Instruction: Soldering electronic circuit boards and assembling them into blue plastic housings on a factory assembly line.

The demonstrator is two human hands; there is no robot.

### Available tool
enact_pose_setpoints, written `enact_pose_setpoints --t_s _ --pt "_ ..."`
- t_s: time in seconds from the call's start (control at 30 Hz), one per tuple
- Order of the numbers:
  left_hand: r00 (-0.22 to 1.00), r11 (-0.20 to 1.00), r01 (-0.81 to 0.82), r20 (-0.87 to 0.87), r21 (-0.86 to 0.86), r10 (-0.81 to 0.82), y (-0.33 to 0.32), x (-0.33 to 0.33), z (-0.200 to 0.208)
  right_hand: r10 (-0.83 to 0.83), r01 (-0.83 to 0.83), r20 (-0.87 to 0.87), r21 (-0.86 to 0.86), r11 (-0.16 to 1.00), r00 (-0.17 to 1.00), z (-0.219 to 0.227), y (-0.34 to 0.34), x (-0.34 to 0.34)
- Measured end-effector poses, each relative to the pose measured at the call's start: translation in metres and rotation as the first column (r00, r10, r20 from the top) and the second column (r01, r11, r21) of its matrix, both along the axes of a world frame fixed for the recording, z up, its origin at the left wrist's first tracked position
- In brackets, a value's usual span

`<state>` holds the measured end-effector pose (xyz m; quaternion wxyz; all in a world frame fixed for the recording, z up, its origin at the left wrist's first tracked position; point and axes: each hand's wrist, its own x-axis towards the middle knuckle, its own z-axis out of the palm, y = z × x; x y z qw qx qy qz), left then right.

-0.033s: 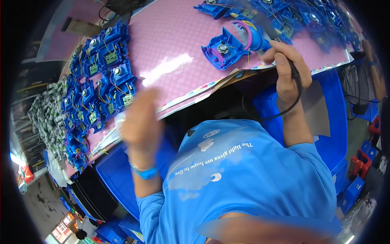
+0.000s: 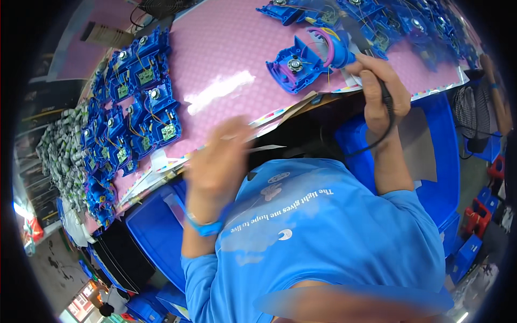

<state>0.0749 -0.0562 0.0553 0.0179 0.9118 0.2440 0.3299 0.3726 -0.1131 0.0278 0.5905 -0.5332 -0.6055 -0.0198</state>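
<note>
My right hand point(image 2: 385, 89) is closed pen-like around a slim black corded tool point(image 2: 356, 36) that looks like a soldering iron, its cord curving down past my wrist. Its tip is not clear. Just left of those fingers lies a blue plastic housing point(image 2: 288, 78) with a round silver speaker point(image 2: 294, 65) and thin wires. A blue round part point(image 2: 338, 49) with a purple rim adjoins it, by my right fingertips. My left hand point(image 2: 218, 164) is blurred by motion over the table's near edge, its fingers smeared. Whether it holds anything cannot be made out.
Rows of blue housings with green circuit boards point(image 2: 145, 75) cover the left of the pink table point(image 2: 215, 48). More housings point(image 2: 377, 32) sit at the far right. A heap of grey-white parts point(image 2: 64, 145) lies far left. Blue bins point(image 2: 156, 231) stand below the table edge.
My left hand has swung right and a little nearer to my body. My right hand has shifted slightly left, still gripping the tool. The housing has barely moved.
</note>
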Motion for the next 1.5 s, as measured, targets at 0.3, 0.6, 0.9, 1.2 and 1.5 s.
enact_pose_setpoints --t_s 0.3,0.6,0.9,1.2,1.5 --pt "0.988 0.936 0.131 -0.041 -0.327 -0.152 0.038 0.109 -0.044 -0.141 0.149 0.373 0.007 0.989 0.917 -0.015 0.04 0.005" --pt "0.99 0.955 0.092 -0.077 -0.283 -0.118 0.052 0.062 -0.034 -0.177 0.222 0.27 -0.146 0.964 0.946 0.001 0.04 -0.015" --pt "0.959 0.938 -0.271 0.022 -0.216 0.282 0.05 -0.035 -0.015 -0.014 0.038 0.153 -0.158 0.987 0.988 -0.013 0.042 -0.06" --pt "0.907 0.773 -0.177 0.205 -0.609 0.368 0.03 -0.015 -0.053 0.455 -0.442 -0.065 -0.393 0.806 0.888 -0.024 0.051 -0.057" --pt "0.811 0.442 0.074 0.312 -0.894 0.494 0.032 -0.03 -0.053 0.59 -0.563 0.018 -0.274 0.779 0.807 -0.036 0.042 -0.081"
